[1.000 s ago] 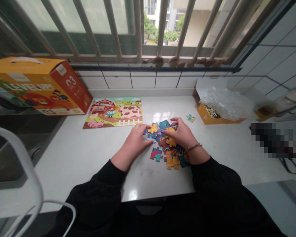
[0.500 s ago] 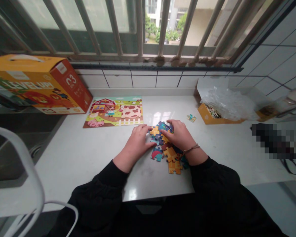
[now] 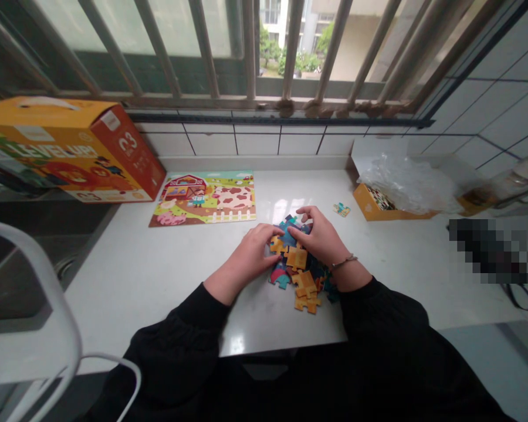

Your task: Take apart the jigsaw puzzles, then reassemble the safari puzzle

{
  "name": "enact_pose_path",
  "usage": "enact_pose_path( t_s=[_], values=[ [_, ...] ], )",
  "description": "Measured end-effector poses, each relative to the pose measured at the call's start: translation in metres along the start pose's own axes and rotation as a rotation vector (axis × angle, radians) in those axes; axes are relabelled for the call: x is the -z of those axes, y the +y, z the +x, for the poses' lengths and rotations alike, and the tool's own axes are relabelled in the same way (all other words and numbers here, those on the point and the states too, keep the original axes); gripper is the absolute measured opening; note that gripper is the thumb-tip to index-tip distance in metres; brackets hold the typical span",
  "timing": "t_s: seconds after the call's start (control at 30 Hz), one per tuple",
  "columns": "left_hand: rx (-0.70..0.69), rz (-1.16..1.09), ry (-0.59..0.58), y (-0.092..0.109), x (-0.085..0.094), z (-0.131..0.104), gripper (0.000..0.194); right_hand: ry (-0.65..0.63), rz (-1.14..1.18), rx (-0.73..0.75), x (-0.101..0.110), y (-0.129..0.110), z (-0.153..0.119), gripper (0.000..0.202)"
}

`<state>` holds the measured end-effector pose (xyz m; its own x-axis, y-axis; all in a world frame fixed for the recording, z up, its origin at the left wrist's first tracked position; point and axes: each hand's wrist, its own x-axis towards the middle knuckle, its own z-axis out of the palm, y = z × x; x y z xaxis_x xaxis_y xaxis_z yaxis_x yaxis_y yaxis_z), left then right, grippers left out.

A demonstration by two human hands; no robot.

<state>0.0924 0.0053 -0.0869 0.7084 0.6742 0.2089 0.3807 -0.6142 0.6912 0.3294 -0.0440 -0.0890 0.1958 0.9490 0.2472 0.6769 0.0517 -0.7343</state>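
A heap of jigsaw puzzle pieces (image 3: 296, 257), yellow, blue and red, lies on the counter between my two hands. My left hand (image 3: 254, 249) grips the heap's left side, its fingers curved and its thumb against the pieces. From the far right side, my right hand (image 3: 319, 235) closes round other pieces, thumb on a blue one and fingers bent behind. Some pieces overlap, and a few are hidden under the right hand. One single puzzle piece (image 3: 342, 209) lies apart, beyond my right hand.
A farm picture board (image 3: 205, 199) lies at the back left, beside an orange carton (image 3: 127, 152). At the back right stands an open yellow box (image 3: 372, 206) with pieces and clear plastic wrap (image 3: 405, 184). A sink (image 3: 70, 234) borders the counter (image 3: 158, 281) on the left.
The heap has shifted under my hands; more yellow pieces show on top and the front ones moved slightly. My right fingers have lifted a little and bent, while my left hand moved slightly right.
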Motion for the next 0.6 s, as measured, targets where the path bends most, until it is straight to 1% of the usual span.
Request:
enact_pose_path(
  t_s=[0.1,0.17,0.27,0.33,0.47,0.6],
  values=[
    [-0.007,-0.02,0.016,0.002,-0.003,0.0,0.057,-0.027,0.019,0.068,-0.003,0.0,0.0,0.045],
    [0.028,0.032,0.054,0.002,-0.004,-0.001,0.061,-0.071,0.033,0.067,-0.003,-0.001,-0.001,0.046],
    [0.098,0.137,0.094,-0.001,-0.003,-0.001,0.072,-0.166,0.022,0.025,-0.002,-0.005,-0.003,0.056],
    [0.112,0.169,0.077,-0.004,-0.003,0.0,0.076,-0.21,-0.002,0.047,-0.001,-0.007,-0.004,0.062],
    [0.096,0.166,0.04,-0.008,-0.005,0.001,0.078,-0.237,-0.02,0.129,-0.001,-0.01,-0.003,0.069],
    [0.028,0.119,0.04,-0.011,-0.007,0.001,0.077,-0.26,0.013,0.098,-0.001,-0.008,-0.003,0.071]
  ],
)
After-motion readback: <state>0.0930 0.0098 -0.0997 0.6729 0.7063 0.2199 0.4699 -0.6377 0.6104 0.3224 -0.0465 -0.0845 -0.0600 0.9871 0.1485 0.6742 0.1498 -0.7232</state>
